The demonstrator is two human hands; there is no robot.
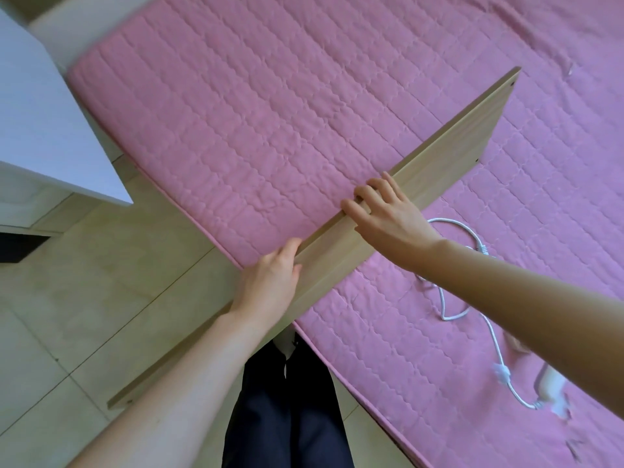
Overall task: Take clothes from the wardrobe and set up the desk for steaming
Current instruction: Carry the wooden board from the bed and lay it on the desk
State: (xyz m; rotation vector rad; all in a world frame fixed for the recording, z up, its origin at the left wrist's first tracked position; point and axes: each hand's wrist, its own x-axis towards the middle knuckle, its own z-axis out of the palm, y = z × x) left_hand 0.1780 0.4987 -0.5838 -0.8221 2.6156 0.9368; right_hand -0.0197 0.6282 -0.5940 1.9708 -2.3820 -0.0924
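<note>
Wooden board [422, 170] being carried edge-up over the pink bed [270, 113].
Left hand [270, 282] is gripping its near edge, right hand [381, 211] curling over the top; probably desk setup, next needing level lowering.

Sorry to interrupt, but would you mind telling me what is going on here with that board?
A person is holding a long wooden board on its edge across the corner of a pink quilted mattress. The left hand grips the board's top edge, and the right hand curls its fingers over it farther along. A white cable lies on the mattress beside them.
</note>
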